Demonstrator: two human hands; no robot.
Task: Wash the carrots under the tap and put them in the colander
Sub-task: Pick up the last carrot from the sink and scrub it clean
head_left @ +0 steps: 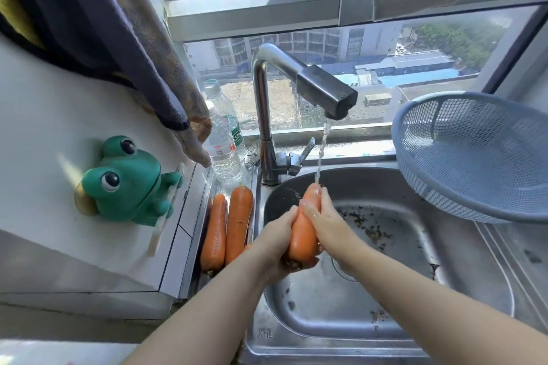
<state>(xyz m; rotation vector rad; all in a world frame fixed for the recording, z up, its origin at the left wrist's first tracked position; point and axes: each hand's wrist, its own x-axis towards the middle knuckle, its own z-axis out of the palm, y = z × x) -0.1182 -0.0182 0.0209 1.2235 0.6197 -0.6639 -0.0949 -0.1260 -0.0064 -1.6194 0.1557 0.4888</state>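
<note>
1. Orange carrot (303,234) sits over the sink (415,246), its tip under the tap (326,92) stream.
2. Left hand (277,241) grips its lower end; right hand (324,221) wraps its upper part.
3. Two carrots (226,228) lie left of the sink; blue colander (474,154) sits right.

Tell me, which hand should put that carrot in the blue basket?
Probably the right hand. It grips the carrot, and the colander sits on its side. The left hand, gripping too, would have to cross over.

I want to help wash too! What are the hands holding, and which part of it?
One carrot, under the tap. The left hand grips its lower end; the right hand wraps its upper part.
</note>
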